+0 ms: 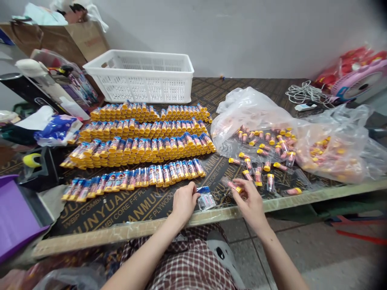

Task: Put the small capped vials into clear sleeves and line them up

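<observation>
Two bags (254, 105) hold tubes (271, 140). Right hand (250, 201): fingers clamped on one tube. Left hand (184, 200): fingers at a packet (207, 199), grip unclear.

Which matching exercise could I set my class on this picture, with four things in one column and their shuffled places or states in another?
Column one
1. Left hand
2. Right hand
3. White basket
4. Fan

Column two
A. Behind the rows of blue-and-yellow tubes
B. Holding a clear tube with a yellow end
C. At the picture's right edge, near a white cable
D. At a small blue-topped packet

Right pairs: 1-D, 2-B, 3-A, 4-C
</observation>
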Available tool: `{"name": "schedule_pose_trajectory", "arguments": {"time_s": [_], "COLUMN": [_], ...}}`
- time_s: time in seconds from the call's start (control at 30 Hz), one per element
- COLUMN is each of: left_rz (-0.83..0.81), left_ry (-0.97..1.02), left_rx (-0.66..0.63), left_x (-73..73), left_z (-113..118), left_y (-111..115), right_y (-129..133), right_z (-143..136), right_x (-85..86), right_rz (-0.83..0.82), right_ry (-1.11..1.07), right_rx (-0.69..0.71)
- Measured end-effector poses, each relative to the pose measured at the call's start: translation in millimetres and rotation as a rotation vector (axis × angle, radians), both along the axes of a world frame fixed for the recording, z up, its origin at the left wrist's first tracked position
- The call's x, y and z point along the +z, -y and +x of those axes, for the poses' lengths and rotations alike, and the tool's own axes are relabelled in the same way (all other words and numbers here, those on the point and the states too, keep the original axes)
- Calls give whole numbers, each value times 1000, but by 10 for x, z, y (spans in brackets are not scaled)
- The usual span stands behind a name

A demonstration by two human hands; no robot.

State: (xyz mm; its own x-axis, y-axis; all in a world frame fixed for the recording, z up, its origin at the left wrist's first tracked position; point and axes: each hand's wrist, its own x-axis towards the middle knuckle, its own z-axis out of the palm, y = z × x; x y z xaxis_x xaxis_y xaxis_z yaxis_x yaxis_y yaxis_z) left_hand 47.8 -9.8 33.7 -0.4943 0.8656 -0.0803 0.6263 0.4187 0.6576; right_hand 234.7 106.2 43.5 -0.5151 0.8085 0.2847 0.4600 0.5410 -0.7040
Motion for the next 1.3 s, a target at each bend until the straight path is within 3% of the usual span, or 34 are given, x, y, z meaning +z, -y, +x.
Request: {"name": "schedule_pose_trajectory", "arguments": {"time_s": [0.13,0.3,0.57,0.77,0.83,1.03,1.13,1.3], "left_rz": [129,123,30,75,164,348,384,456], "left_ry": [128,374,-19,32,197,1083,1258,1321], "left_rx": [61,103,-60,75,153,442,487,553], "left_x": [7,40,-24,-20,-4,124,200,239], "left_z": [-9,-61,-68,-169,-201,-207,-198,-197], "left_y": [36,49,102,228,251,220,194,177], "right_y": [221,347,502,520,510,538,586,663], "right_z": [-48,-61,-209,-223,-224,-206,-195,-205], "right_x": [156,212,66,27,33,81,116,145], "right_rz": [5,-59,-129,-87,-79,-106,-114,-85], "right_ry": [-118,-173,-71,-52,-52,-153,-224,-263], "right_rx": [46,82,242,257,262,170,143,164]}}
